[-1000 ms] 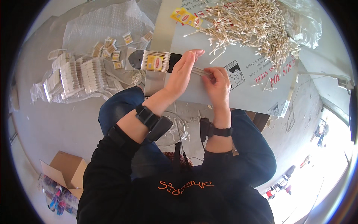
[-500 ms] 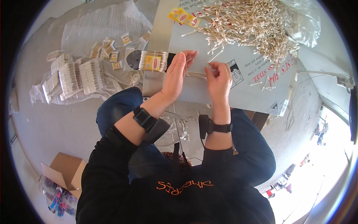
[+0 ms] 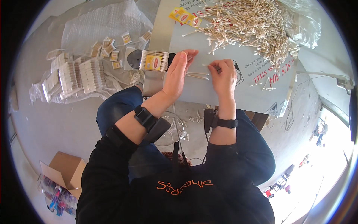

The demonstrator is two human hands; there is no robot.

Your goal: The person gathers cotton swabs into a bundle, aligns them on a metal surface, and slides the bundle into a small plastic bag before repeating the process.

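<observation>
Head view is showing a person's left hand (image 3: 176,76) standing on its edge at the middle of a film-covered steel sheet (image 3: 209,94), palm facing right. Its fingers are stretching out nearly straight and lying close together rather than curling into a grip. A few loose cotton swabs (image 3: 197,75) are reaching from beside that palm toward the right hand; whether the palm is pressing on their near ends, I cannot tell. Their far tips are stopping just short of the right hand (image 3: 224,79), whose thumb and forefinger are closing together on a single cotton swab (image 3: 205,65), its white tip poking out to the left, while the other fingers are curling inward.

Just left of the left hand, a banded cotton swab bundle (image 3: 153,61) with a yellow label is lying on a black plate (image 3: 135,59). Beyond the hands, a large heap of swabs (image 3: 248,31) is spreading over the sheet's far side, with yellow label cards (image 3: 184,16) lying at its left edge. Farther left, stacked swab packs (image 3: 71,77) are resting on clear plastic, and smaller packs (image 3: 109,47) are lying scattered near bubble wrap (image 3: 102,28).
</observation>
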